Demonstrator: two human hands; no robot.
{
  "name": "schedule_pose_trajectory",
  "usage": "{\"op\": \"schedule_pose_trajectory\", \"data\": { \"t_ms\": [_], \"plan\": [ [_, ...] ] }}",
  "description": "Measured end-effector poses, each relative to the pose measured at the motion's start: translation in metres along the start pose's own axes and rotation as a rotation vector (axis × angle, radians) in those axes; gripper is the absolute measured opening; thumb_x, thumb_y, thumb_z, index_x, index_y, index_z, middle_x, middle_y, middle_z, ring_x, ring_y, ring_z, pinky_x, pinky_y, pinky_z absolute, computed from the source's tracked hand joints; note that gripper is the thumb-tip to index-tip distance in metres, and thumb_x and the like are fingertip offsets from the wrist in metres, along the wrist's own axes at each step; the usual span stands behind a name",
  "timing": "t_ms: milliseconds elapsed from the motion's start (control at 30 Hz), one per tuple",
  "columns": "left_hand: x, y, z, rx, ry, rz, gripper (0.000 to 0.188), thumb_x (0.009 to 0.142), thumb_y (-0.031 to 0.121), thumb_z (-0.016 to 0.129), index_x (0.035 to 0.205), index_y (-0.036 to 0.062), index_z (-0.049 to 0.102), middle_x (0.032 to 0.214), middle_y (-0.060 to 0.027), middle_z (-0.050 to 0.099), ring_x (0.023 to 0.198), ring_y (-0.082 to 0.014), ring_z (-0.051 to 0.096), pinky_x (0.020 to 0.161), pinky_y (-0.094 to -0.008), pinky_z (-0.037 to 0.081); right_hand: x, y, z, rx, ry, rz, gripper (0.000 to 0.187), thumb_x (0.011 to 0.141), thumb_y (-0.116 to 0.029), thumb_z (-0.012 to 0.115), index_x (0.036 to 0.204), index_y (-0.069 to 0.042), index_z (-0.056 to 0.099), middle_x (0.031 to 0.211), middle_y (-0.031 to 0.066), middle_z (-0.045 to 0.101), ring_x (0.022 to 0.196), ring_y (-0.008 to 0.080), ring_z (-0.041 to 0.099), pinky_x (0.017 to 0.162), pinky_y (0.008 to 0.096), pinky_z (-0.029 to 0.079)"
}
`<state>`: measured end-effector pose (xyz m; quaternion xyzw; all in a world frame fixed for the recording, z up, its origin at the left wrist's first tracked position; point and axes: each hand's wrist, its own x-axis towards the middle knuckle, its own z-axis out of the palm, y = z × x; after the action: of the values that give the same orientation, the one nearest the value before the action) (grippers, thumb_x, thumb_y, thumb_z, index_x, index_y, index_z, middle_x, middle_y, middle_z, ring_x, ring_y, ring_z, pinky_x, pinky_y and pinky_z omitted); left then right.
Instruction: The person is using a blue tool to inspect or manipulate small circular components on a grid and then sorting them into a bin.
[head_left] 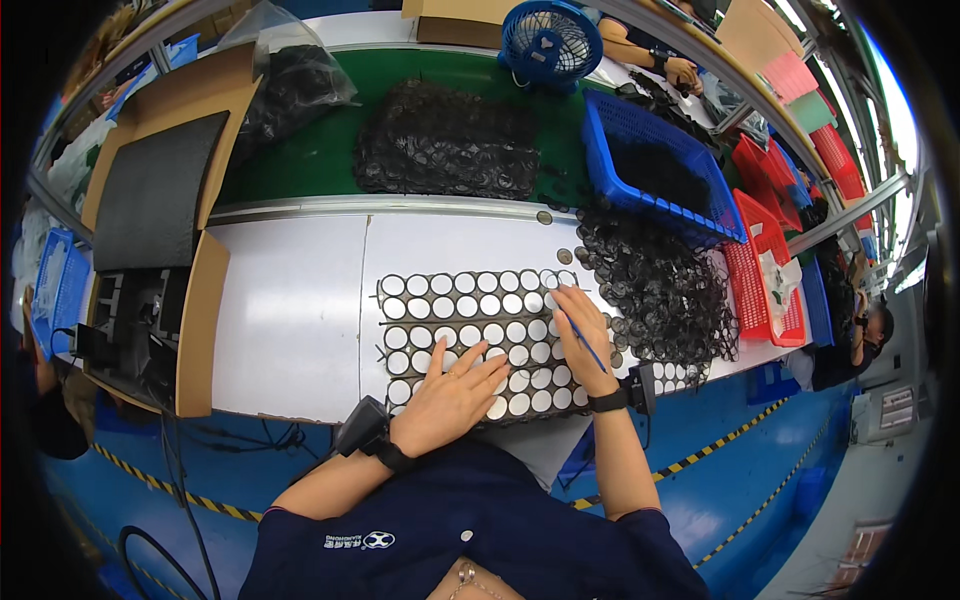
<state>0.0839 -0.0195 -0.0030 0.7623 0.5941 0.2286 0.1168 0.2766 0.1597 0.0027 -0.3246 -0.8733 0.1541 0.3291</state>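
Rows of round white discs in dark rings form a dark sheet (462,308) on the white table in front of me. My left hand (455,392) lies on its lower left part, palm down, with fingers spread and nothing in them. At the sheet's upper right, my right hand (585,335) holds a thin blue pen-like stick (584,338), its fingertips at the discs of the top rows. What the stick's tip touches is hidden by the fingers. Just right of that hand, a heap of loose black rings (650,275) spreads over the table.
A blue basket (650,210) of black parts stands behind the heap, with a red basket (762,265) beside it. Black ring sheets (445,140) are stacked on the green surface, near a blue fan (551,45). An open cardboard box (205,330) stands left. Another person's hand (683,75) shows at the back.
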Motion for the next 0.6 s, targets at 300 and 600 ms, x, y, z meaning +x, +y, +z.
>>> {"op": "schedule_pose_trajectory", "data": {
  "t_ms": [300,600],
  "plan": [
    [0.0,0.001,-0.001,0.008,-0.005,0.007,0.044,0.099,0.026,0.06,0.14,0.009,0.055,0.145,-0.0031,0.053,0.144,-0.0245,0.038,0.117,-0.0664,0.017,0.016,0.027,-0.017,0.616,0.019,0.511,0.04,0.107,-0.028,0.052,0.126,0.004,0.065,0.124,0.0114,0.069,0.12,0.0187,0.06,0.106,0.0323,0.042],
    [0.001,0.0,-0.001,-0.007,0.034,0.014,0.044,0.098,0.024,0.062,0.139,0.0091,0.056,0.144,-0.0045,0.053,0.142,-0.0252,0.041,0.115,-0.0666,0.021,-0.045,-0.046,-0.03,0.394,-0.244,0.3,0.028,0.104,-0.019,0.055,0.122,-0.002,0.068,0.122,0.0152,0.07,0.117,0.0282,0.064,0.11,0.0436,0.04]
  ]
}}
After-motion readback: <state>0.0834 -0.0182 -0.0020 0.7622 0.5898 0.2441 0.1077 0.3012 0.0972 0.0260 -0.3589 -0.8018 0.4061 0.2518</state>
